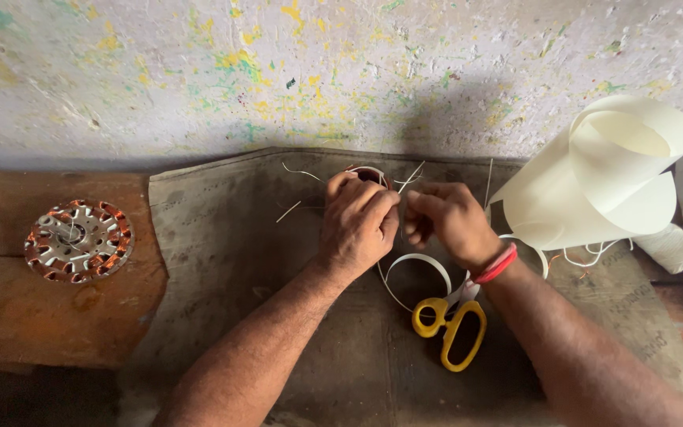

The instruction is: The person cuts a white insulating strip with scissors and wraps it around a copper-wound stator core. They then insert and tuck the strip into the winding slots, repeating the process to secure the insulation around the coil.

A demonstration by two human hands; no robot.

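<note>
Both hands, left hand (pixel 357 221) and right hand (pixel 446 221), pinch thin white strips (pixel 411 178) at a small wound coil (pixel 367 174); the strips look light, bendable, best held near their ends.

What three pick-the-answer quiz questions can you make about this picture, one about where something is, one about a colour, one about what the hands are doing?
1. Where are the scissors?
A. on the wall
B. on the grey mat, below the hands
C. on the wound metal disc

2. What colour are the scissor handles?
A. yellow
B. blue
C. black

3. What are the left hand and right hand doing?
A. resting flat and apart
B. holding the scissors
C. close together, pinching a small round part with thin white strips

Answers: B, they lie on the mat; A, handles plainly yellow; C, fingers curled together there.
</note>
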